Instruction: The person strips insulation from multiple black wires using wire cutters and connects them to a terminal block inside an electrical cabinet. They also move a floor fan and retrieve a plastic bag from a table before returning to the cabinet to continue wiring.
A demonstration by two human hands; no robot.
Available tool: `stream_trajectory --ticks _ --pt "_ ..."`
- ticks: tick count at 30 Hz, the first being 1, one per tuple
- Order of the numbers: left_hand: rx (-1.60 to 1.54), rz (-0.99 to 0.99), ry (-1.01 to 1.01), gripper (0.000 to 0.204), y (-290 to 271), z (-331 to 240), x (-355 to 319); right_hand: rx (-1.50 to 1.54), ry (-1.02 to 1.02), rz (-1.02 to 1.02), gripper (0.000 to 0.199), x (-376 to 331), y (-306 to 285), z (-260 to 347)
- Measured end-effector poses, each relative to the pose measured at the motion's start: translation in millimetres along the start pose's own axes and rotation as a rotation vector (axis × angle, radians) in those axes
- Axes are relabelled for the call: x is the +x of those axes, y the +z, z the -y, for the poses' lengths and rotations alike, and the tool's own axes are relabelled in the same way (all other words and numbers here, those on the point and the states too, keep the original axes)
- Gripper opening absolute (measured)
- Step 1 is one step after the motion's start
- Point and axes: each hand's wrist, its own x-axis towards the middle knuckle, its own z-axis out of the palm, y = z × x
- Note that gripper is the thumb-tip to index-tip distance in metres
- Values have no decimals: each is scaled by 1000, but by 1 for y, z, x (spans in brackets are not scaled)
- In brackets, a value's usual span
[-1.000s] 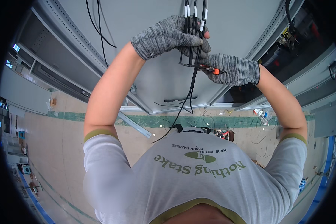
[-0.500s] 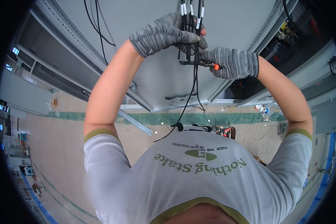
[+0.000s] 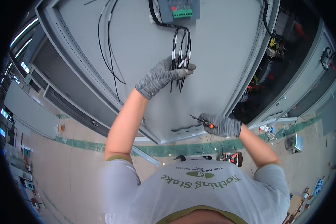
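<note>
Head view shows the left hand (image 3: 161, 76) in a grey knit glove closed around a bundle of black wires with white sleeved ends (image 3: 180, 59), pressing them against the grey metal cabinet door (image 3: 220, 56). Those wires run up to a grey module with a green terminal strip (image 3: 180, 10). Lower down, the right hand (image 3: 222, 125), also gloved, is clenched on a small red-handled cutter (image 3: 202, 121), well apart from the bundle. Keeping the bundle pinched flat and steady would, I judge, let the tool approach cleanly.

Grey speckled knit gloves on both hands, white short-sleeved shirt with olive-green trim
</note>
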Motion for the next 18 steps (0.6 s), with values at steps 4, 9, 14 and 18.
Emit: stream_trajectory --ticks 4,9,14,18 --pt "108 -164 19 58 -15 0 -13 838 85 -157 38 -25 62 -33" --pt "171 -403 217 41 -19 -6 -27 1233 446 -184 29 -52 131 -43" --pt "121 -622 369 22 -11 -14 -29 1548 586 -81 28 -63 153 -71" --pt "125 -656 411 20 -2 -25 -31 1631 568 -29 31 -74 146 -77"
